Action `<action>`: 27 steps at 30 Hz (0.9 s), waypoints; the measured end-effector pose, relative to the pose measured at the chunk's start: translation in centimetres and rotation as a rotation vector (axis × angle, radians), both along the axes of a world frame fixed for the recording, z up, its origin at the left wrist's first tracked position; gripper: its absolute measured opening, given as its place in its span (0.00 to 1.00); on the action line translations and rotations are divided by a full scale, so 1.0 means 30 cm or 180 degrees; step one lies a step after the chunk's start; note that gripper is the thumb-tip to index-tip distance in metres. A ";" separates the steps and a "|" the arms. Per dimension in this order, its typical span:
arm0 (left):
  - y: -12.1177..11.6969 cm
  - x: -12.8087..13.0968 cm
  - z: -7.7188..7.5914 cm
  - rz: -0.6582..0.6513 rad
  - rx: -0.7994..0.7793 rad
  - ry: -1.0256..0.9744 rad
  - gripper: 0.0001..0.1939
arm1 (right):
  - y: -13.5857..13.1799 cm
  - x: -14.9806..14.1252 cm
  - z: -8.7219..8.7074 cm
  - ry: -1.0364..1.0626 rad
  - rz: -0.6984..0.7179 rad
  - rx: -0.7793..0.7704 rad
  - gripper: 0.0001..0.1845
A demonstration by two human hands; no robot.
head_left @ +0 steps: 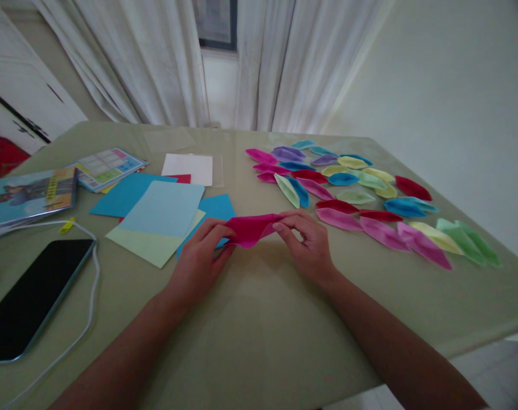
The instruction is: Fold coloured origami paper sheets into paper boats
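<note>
Paper, bright pink and folded, sits at the centre of the frame, its left end pinched by the left hand and its right end by the right hand, fingers bent on both. Just beyond the left hand, at centre left, blue, pale blue and pale green sheets overlap. Folded shapes in many colours spread across the right of the table. A phone lies at lower left, beside a white cable.
</note>
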State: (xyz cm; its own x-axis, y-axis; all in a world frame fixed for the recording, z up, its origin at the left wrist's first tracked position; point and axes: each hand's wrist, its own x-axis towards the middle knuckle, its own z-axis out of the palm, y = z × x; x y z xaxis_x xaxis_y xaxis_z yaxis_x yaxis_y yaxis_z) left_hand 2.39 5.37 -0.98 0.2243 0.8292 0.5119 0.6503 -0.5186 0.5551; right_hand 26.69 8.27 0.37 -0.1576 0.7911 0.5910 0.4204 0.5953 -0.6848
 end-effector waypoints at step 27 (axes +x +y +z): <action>-0.006 0.005 -0.018 0.0207 -0.0393 -0.0271 0.10 | -0.004 -0.015 -0.006 -0.0012 -0.0172 -0.0330 0.06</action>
State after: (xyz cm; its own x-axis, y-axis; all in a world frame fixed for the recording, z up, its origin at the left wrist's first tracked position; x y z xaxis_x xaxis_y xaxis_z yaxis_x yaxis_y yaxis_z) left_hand 2.54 5.19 -1.51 0.1284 0.8984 0.4200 0.6281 -0.4014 0.6666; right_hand 26.23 8.15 0.18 -0.1150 0.8555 0.5049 0.4526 0.4976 -0.7400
